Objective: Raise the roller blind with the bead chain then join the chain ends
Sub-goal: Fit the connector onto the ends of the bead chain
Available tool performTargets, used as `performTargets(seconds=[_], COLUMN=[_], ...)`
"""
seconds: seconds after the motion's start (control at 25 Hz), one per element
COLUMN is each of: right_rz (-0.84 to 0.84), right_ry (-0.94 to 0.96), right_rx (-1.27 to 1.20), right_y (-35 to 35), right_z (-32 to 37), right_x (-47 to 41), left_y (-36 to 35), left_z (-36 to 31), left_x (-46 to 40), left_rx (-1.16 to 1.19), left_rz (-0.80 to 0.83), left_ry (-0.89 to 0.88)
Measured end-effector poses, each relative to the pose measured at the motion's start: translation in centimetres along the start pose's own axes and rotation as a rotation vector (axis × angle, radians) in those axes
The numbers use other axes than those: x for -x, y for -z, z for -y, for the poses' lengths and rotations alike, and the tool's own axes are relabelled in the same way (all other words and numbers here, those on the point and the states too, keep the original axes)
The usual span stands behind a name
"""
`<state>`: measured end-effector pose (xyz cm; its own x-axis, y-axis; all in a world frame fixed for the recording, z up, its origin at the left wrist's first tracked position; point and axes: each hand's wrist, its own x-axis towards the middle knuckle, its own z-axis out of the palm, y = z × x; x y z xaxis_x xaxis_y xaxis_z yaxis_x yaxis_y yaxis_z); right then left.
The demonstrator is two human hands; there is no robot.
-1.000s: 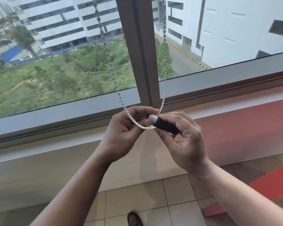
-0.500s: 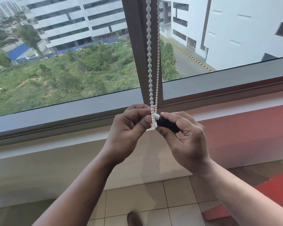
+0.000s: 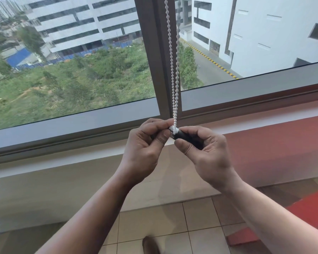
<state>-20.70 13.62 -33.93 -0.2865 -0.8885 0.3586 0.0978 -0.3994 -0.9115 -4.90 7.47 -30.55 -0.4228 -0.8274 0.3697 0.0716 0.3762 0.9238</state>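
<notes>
Left hand (image 3: 145, 149) pinches bead chain (image 3: 173, 74) at white connector (image 3: 173, 129); right hand (image 3: 207, 153) grips black weight (image 3: 187, 137). Chain looks light, limp, slippery; best pinched between beads.

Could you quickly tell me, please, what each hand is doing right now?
Left hand: closed, pinching the white plastic bead chain at its lower end.
Right hand: closed around the black cylindrical piece with a white tip.

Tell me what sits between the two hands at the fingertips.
In the head view, a black cylinder with a white cap spans left hand and right hand, the bead chain meeting it.
</notes>
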Motion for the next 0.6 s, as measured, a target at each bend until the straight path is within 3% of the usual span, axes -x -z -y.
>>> performTargets(seconds=[0.28, 0.6], right_rz=[0.001, 0.009], right_ry=[-0.136, -0.127], right_rx=[-0.132, 0.033], right_y=[0.1, 0.0], right_z=[-1.0, -2.8], right_x=[-0.2, -1.9], left_y=[0.0, 0.3], left_z=[0.7, 2.3], left_x=[-0.3, -1.3], left_rx=[-0.072, -0.101], left_rz=[0.007, -0.040], left_ry=[0.027, 0.010])
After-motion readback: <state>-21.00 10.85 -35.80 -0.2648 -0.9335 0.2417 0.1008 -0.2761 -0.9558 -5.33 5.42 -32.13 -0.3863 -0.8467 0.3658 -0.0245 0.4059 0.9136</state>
